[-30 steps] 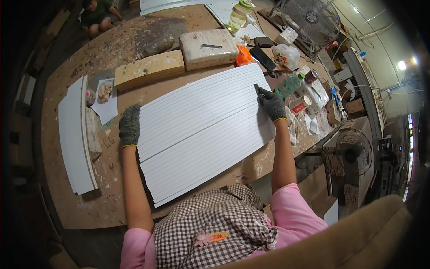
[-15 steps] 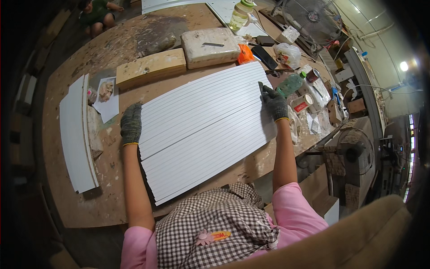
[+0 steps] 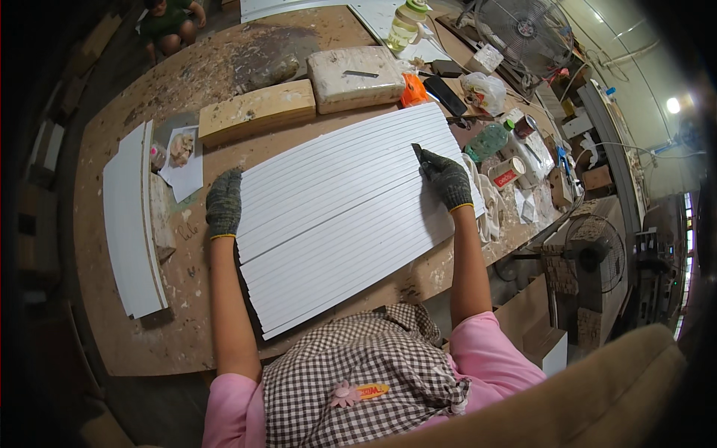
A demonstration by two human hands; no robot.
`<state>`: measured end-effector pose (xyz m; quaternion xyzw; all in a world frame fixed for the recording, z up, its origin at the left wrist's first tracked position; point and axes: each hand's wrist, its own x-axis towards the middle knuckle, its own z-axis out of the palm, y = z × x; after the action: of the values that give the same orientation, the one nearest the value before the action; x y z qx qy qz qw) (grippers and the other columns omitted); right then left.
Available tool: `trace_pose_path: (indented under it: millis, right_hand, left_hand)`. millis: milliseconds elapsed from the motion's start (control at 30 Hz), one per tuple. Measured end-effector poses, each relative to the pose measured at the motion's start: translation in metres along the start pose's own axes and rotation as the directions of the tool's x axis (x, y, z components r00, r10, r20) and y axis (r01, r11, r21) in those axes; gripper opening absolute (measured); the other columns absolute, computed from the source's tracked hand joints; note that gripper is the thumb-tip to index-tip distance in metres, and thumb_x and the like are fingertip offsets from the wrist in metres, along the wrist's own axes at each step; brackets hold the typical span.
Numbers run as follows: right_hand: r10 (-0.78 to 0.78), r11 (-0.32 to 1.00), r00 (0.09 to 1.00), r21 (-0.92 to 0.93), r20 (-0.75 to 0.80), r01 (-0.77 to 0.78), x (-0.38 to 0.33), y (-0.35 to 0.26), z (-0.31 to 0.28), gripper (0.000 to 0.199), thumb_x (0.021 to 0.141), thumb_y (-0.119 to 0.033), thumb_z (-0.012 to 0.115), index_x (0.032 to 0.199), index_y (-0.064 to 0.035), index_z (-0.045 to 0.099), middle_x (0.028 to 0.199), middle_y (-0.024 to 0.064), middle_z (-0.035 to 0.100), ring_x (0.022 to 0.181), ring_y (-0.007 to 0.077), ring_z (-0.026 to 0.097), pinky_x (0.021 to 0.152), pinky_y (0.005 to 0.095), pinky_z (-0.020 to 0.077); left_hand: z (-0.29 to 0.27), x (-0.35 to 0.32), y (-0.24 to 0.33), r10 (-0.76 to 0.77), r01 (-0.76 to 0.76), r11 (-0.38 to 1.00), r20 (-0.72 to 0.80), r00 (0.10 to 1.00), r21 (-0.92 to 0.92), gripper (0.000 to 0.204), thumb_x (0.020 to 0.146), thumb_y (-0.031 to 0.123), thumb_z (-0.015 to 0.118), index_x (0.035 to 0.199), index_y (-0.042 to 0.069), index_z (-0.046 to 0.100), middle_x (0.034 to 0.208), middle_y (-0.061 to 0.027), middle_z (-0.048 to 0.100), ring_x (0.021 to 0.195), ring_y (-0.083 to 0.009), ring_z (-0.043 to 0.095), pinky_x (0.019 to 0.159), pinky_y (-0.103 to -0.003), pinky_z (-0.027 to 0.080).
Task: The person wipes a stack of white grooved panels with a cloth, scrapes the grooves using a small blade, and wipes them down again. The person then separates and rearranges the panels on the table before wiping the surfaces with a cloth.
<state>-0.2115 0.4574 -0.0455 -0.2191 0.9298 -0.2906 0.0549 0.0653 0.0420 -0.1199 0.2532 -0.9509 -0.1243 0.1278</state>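
A panel of narrow white slats (image 3: 336,194), laid side by side, covers the middle of the workbench; a darker seam runs across it. My right hand (image 3: 449,182), in a dark knitted glove with a yellow cuff, is over the panel's right part. It is closed on a small dark flat scraper (image 3: 417,151) whose tip points away from me. Along the panel's left edge lies my left hand (image 3: 223,203), gloved alike, its fingers stretched forward against the slat ends. The underside of that hand is hidden.
Left on the bench (image 3: 202,313) stand more white strips (image 3: 127,224). Beyond the panel are a wooden block (image 3: 258,110) and a wrapped block (image 3: 355,81). Bottles, a paper cup (image 3: 506,172) and a phone (image 3: 444,95) crowd the right. A person (image 3: 168,26) crouches at the far left.
My right hand has moved left and slightly nearer, carrying the scraper from the panel's right edge onto its surface. My left hand stays at the left edge. The view has shifted slightly.
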Motion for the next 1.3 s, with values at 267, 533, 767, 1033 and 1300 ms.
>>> trace_pose_path:
  millis: [267, 533, 767, 1033, 1300]
  right_hand:
    - [0.023, 0.990, 0.999, 0.139, 0.044, -0.029, -0.007, -0.005, 0.004, 0.032, 0.086, -0.023, 0.065, 0.117, -0.0136, 0.066, 0.105, 0.0134, 0.069, 0.097, 0.0269, 0.066, 0.088, 0.0340, 0.0495]
    - [-0.040, 0.984, 0.997, 0.173, 0.066, 0.028, -0.015, -0.016, 0.016, 0.028, 0.087, -0.019, 0.065, 0.115, -0.0168, 0.068, 0.103, 0.0133, 0.070, 0.095, 0.0272, 0.067, 0.086, 0.0339, 0.0502]
    - [0.060, 0.965, 0.988, 0.244, 0.140, -0.093, -0.031, -0.043, 0.015, 0.028, 0.088, -0.018, 0.065, 0.115, -0.0095, 0.068, 0.101, 0.0097, 0.071, 0.092, 0.0188, 0.066, 0.084, 0.0299, 0.0501]
    - [0.141, 0.757, 0.989, 0.640, 0.041, -0.134, -0.024, -0.029, 0.020, 0.028, 0.088, -0.014, 0.067, 0.115, -0.0058, 0.067, 0.101, 0.0082, 0.071, 0.089, 0.0110, 0.064, 0.081, 0.0258, 0.0501]
    - [-0.075, 0.997, 0.985, 0.049, 0.156, 0.068, -0.033, -0.061, 0.026, 0.029, 0.087, -0.019, 0.064, 0.116, -0.0168, 0.067, 0.103, 0.0144, 0.069, 0.094, 0.0274, 0.067, 0.084, 0.0344, 0.0509]
  left_hand:
    - [-0.005, 0.002, 0.010, -0.066, 0.066, 0.996, 0.009, 0.998, -0.066, 0.036, 0.097, 0.018, 0.042, 0.127, 0.002, 0.054, 0.132, -0.0159, 0.053, 0.122, -0.0271, 0.050, 0.106, -0.035, 0.039]
    - [0.003, 0.000, -0.005, 0.055, -0.054, 0.998, -0.044, 0.997, 0.026, 0.037, 0.099, 0.023, 0.040, 0.125, 0.001, 0.055, 0.130, -0.0156, 0.055, 0.120, -0.0274, 0.051, 0.106, -0.036, 0.039]
    - [-0.013, 0.003, 0.019, -0.123, 0.118, 0.976, -0.016, 0.992, -0.183, 0.036, 0.099, 0.022, 0.041, 0.125, 0.001, 0.056, 0.129, -0.0161, 0.056, 0.118, -0.0275, 0.053, 0.104, -0.036, 0.041]
    - [-0.003, 0.000, 0.008, -0.013, 0.008, 0.998, -0.072, 0.997, -0.070, 0.035, 0.099, 0.020, 0.041, 0.124, 0.001, 0.057, 0.127, -0.0167, 0.056, 0.118, -0.0274, 0.053, 0.103, -0.036, 0.041]
    - [-0.004, -0.005, 0.001, -0.012, 0.005, 0.998, -0.106, 0.994, -0.067, 0.035, 0.098, 0.022, 0.042, 0.123, 0.003, 0.058, 0.126, -0.0162, 0.057, 0.117, -0.0285, 0.053, 0.102, -0.037, 0.041]
